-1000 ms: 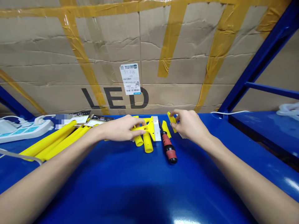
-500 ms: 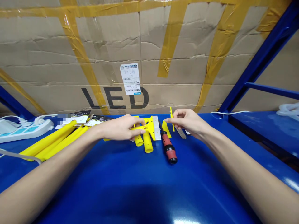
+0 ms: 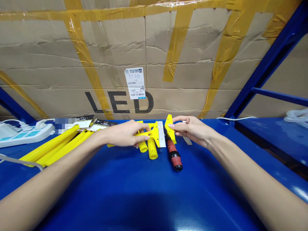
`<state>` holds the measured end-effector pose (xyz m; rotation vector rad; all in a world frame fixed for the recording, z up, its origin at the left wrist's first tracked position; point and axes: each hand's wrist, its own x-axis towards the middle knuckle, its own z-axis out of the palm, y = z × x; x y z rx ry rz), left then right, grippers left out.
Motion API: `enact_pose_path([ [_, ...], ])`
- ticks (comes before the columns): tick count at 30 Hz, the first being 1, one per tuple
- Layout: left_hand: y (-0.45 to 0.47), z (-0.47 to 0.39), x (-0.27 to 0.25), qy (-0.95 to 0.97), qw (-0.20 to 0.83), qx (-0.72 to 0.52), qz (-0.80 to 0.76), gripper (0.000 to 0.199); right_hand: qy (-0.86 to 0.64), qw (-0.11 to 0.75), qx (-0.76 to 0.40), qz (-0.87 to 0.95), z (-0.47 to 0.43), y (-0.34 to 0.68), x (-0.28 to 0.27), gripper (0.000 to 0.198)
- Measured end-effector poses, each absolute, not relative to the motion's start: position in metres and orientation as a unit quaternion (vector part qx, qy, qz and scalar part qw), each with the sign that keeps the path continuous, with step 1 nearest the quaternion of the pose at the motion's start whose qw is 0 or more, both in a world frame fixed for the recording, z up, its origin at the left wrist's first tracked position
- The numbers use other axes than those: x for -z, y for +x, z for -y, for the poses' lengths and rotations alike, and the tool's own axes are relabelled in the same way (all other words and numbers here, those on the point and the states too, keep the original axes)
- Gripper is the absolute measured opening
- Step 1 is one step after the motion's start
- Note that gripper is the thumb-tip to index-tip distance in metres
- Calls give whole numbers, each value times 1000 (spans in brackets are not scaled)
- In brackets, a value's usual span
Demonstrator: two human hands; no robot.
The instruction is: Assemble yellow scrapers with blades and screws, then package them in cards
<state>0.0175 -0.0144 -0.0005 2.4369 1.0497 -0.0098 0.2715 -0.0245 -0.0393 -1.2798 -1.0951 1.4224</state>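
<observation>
Head view: left hand (image 3: 126, 133) pinched on yellow scraper head (image 3: 155, 136) at centre, its metal blade (image 3: 161, 134) facing right. Right hand (image 3: 193, 129) pinches yellow plate (image 3: 169, 122) just right of the blade, thumb and fingers closed. Red-black screwdriver (image 3: 175, 155) lies on near side.

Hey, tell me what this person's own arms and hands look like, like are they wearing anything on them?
The left hand and right hand are ungloved, with no ring to be seen. The left forearm and right forearm are slim, narrowing toward the wrists; no sleeve, watch, bracelet or marking shows on either.
</observation>
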Motion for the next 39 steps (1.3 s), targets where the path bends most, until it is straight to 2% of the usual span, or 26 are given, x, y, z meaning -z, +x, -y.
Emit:
enact_pose_path([
  [2,17,14,1,895,235,3,-380,33,-516,431,-580,459,25,270,41,20],
  [8,18,15,0,903,218,-2,-371,30,-496,389,-581,514,27,265,46,37],
  [13,18,15,0,911,218,-9,-350,28,-489,380,-571,538,31,257,46,42],
  [22,20,19,-4,919,205,-15,-337,22,-465,346,-588,564,40,247,44,35],
  [27,18,15,0,931,157,-34,-327,29,-457,359,-568,583,40,248,45,37],
  [35,23,15,5,927,173,-77,-324,42,-421,364,-558,615,41,244,42,39],
  [39,21,11,8,927,199,-97,-304,40,-403,361,-581,608,39,246,48,40],
])
